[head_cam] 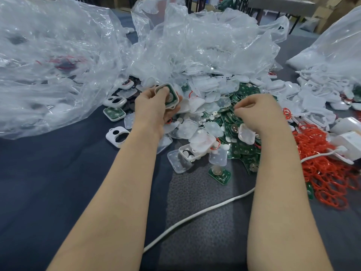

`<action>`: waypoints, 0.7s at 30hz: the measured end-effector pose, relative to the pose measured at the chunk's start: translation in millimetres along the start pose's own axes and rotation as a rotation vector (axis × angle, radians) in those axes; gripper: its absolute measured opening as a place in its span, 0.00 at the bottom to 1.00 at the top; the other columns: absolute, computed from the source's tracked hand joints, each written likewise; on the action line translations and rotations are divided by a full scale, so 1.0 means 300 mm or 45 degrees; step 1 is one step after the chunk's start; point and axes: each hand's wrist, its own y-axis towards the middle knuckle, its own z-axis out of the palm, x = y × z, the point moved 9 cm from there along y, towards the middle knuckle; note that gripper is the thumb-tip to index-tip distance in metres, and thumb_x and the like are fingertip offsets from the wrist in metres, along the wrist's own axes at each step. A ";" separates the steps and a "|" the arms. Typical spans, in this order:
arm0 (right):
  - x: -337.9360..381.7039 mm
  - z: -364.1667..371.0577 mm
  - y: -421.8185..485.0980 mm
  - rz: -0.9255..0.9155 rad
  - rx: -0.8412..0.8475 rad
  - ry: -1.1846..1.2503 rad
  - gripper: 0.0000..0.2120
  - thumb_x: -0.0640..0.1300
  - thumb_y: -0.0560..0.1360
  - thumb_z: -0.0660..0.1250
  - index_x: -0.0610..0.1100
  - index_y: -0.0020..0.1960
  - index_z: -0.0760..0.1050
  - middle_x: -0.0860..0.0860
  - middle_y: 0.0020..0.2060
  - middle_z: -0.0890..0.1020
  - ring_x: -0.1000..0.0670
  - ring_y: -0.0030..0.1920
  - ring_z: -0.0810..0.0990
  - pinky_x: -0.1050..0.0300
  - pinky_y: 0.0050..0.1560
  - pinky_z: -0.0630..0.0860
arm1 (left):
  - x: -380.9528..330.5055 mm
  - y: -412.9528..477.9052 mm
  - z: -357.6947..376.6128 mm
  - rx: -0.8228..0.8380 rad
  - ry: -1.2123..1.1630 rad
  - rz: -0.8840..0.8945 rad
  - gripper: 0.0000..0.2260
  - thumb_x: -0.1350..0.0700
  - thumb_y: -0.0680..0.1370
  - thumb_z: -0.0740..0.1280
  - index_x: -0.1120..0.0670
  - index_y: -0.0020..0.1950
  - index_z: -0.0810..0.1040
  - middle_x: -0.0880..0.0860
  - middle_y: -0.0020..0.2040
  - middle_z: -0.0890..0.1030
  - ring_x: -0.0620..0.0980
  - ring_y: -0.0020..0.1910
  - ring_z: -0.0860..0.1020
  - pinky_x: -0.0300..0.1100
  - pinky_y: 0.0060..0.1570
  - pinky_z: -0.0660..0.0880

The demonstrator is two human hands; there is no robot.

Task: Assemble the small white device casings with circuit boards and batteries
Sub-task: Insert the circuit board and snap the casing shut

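Observation:
My left hand (pixel 154 108) grips a white casing (pixel 169 94) with a green circuit board and a round battery seated in it, held above the pile. My right hand (pixel 257 112) rests on the heap of green circuit boards (pixel 242 147), its fingers curled and pinching at something small that I cannot make out. Translucent white covers (pixel 197 132) lie mixed through the pile. A single board with a battery (pixel 219 174) lies apart, nearer to me. A casing with a board in it (pixel 114 113) and an empty white casing frame (pixel 117 135) lie left of my left arm.
Large crumpled clear plastic bags (pixel 58 65) fill the left and back of the dark table (pixel 39 192). A heap of red rubber rings (pixel 322 169) lies at the right, beside white boxes (pixel 347 141). A white cable (pixel 195 214) crosses the table between my arms.

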 end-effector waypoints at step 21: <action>-0.037 0.018 -0.038 0.086 0.227 -0.162 0.08 0.47 0.73 0.71 0.42 0.43 0.79 0.47 0.31 0.76 0.52 0.30 0.71 0.60 0.29 0.64 | 0.054 -0.006 0.069 0.216 0.092 -0.099 0.03 0.63 0.80 0.63 0.57 0.49 0.75 0.60 0.50 0.81 0.51 0.37 0.84 0.41 0.33 0.81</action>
